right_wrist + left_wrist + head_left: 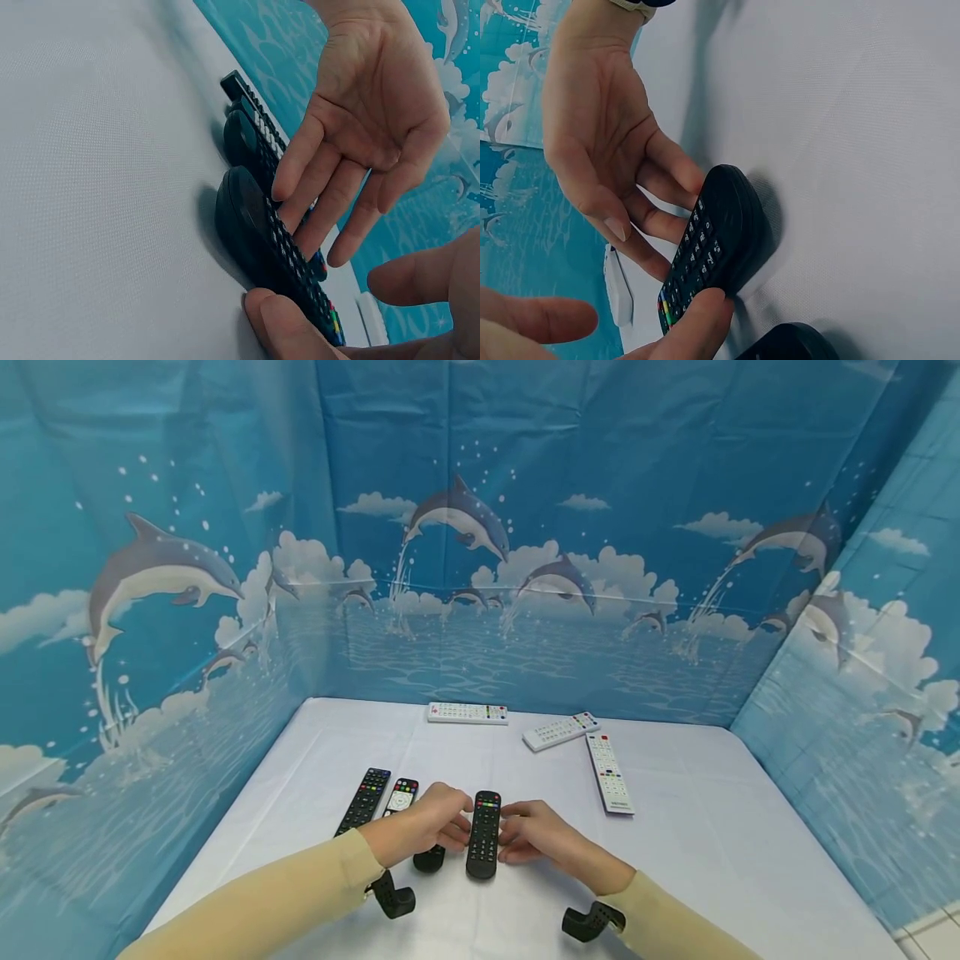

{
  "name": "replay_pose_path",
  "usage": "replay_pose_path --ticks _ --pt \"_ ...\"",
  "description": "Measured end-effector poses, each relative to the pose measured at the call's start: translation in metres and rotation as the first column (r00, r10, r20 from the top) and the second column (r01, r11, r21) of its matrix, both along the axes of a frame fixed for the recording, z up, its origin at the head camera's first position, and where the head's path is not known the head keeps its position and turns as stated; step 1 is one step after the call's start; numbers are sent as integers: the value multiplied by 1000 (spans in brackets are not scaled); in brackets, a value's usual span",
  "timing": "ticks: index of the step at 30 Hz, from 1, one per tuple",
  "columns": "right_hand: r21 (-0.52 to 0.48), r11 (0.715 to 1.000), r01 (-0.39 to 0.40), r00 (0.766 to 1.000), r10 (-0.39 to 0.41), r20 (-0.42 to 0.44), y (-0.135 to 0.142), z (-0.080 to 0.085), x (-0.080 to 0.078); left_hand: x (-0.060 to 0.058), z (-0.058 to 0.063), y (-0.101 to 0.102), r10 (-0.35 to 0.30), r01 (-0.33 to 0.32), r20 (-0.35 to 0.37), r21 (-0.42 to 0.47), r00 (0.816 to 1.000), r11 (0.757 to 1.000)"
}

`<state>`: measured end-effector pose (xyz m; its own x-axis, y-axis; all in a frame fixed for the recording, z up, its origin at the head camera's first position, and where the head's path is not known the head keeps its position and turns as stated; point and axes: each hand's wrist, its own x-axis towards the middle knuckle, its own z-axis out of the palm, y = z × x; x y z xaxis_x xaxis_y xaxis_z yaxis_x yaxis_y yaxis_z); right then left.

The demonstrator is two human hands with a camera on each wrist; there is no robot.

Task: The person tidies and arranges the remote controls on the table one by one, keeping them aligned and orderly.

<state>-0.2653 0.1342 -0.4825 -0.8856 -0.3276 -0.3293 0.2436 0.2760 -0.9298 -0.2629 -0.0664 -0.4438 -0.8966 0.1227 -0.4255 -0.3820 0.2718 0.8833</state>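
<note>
A black remote control (483, 835) lies lengthwise on the white cloth between my two hands. My left hand (435, 817) is along its left side, fingers loosely bent and not wrapped round it. On the other side my right hand (536, 833) has its fingertips close to or against the edge. In the left wrist view a left fingertip (711, 304) meets the remote's side. Left of it, another black remote (429, 858) is mostly hidden under my left hand. Beyond lie a black remote with a white button ring (402, 797) and a long black remote (365, 797).
Three white remotes lie farther back: one at the rear edge (467, 714), one slanted (561, 732), and one to the right (609, 774). Dolphin-print curtains (525, 635) enclose the back and sides of the white-covered table (697, 860).
</note>
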Motion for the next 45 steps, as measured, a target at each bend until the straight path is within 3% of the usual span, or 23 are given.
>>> replay_pose_path --ticks 22,30,37,42,45 --pt "-15 1000 -1 999 2 45 -5 -5 6 1 -1 -3 5 -5 -25 2 1000 1000" --pt "-8 1000 -11 999 12 35 -1 3 3 -3 7 -5 40 -40 -22 -6 999 999" --pt "55 998 10 999 -7 -45 5 31 -22 -28 23 -14 65 -62 -76 35 995 997" --pt "11 998 60 996 -59 -66 7 48 -51 -56 29 -27 110 -94 -146 112 983 989" --pt "-28 997 75 995 -77 -69 10 53 -70 -73 28 -36 167 -148 -154 131 974 980"
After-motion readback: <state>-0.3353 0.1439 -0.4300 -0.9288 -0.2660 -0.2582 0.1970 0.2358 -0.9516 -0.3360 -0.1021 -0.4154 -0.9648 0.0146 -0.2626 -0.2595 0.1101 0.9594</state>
